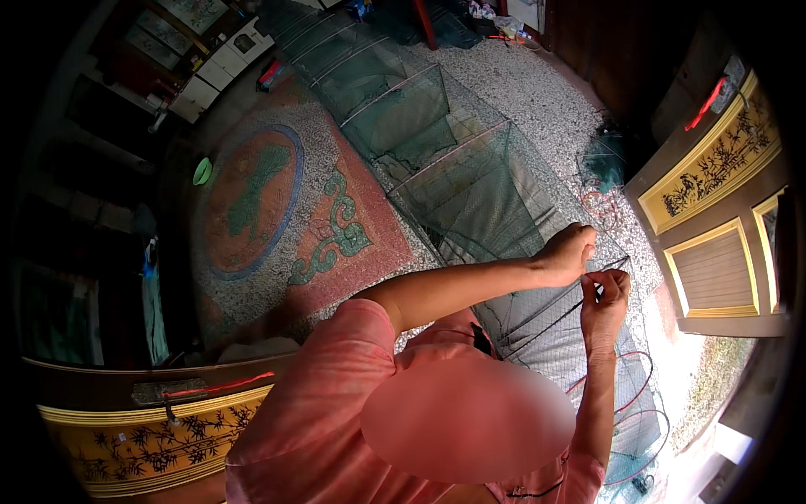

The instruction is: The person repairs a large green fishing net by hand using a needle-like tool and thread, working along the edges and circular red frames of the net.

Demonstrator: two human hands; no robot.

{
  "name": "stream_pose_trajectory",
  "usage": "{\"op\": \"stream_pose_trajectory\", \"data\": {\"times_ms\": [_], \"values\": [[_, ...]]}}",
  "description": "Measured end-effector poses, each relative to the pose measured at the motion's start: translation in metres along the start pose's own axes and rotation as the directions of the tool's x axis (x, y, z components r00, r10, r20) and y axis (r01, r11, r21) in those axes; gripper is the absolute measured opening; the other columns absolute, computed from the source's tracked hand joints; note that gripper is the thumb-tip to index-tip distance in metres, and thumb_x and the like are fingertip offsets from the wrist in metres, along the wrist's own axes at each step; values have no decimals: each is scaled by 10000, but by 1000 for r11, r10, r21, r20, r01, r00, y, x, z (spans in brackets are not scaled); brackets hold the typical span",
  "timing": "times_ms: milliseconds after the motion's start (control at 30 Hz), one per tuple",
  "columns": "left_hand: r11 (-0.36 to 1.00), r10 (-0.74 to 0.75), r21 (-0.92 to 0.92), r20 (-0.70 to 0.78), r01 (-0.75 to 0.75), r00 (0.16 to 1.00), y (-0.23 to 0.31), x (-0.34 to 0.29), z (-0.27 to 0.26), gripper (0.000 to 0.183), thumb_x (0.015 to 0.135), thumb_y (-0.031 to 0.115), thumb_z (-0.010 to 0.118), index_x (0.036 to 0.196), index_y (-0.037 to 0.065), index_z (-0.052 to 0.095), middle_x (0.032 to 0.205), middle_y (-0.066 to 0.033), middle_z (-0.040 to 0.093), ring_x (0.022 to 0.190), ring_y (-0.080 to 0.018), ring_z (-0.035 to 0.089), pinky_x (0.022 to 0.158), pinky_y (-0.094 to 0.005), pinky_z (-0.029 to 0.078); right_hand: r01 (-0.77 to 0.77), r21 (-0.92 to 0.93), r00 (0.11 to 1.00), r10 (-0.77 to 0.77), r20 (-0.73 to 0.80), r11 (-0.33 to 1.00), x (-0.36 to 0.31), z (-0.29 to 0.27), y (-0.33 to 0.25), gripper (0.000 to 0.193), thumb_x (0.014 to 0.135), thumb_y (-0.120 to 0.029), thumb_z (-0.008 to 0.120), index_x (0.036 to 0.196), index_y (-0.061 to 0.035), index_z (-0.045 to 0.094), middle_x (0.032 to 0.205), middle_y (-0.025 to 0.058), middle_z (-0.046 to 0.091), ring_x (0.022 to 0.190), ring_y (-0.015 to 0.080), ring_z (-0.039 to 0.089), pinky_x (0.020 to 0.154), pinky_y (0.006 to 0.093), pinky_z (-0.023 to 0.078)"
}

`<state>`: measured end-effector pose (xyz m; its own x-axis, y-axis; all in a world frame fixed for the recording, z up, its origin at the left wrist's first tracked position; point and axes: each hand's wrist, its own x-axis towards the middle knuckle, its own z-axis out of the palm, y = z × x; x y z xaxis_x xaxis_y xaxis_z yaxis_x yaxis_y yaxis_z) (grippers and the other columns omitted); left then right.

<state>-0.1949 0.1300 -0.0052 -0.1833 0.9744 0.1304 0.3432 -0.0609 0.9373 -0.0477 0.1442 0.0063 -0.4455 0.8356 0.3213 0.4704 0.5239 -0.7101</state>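
Observation:
A long green mesh net (470, 197), held in box-like sections by thin rods, stretches over the floor from the far left to beside me. At its right edge both my hands are close together. My left hand (567, 254) is curled closed by the mesh; what lies in its fingers is hidden. Just nearer, my right hand (606, 304) is closed in a pinch, with a small dark thing showing between its fingers, too small to name. A dark cord (550, 323) runs along the mesh below my hands.
Thin red line (651, 378) loops beside the net on the right. Open door panels with yellow trim (714, 265) stand right and at the lower left (193, 441). A dark green net bundle (606, 160) lies by the right door. A green bowl (202, 171) is far left.

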Motion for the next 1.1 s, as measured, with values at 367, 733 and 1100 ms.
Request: {"op": "stream_pose_trajectory", "data": {"times_ms": [367,733,1100], "values": [[204,-730,-857,188,472,657,3,-30,19,131,956,134,367,935,19,425,873,-86,516,761,-182,540,758,-373,530,5,104,996,4,-84,995,-8,11,8,88,823,-115,644,870,-42,650,907,53,472,752,149,484,581,246,409],[424,-686,-692,177,585,706,-1,-45,25,50,870,41,470,918,31,464,870,-87,542,773,-183,563,689,-345,531,149,-337,989,-136,60,930,1,-5,-35,53,690,-117,670,726,-110,632,902,51,535,839,280,490,748,391,408],[899,-247,-380,-26,219,969,-2,-40,40,394,825,112,548,1209,123,459,940,-98,520,862,-159,509,764,-300,421,93,655,988,-153,34,749,48,-33,-114,119,930,-122,508,889,-20,462,749,76,609,664,122,581,612,223,435]]}}
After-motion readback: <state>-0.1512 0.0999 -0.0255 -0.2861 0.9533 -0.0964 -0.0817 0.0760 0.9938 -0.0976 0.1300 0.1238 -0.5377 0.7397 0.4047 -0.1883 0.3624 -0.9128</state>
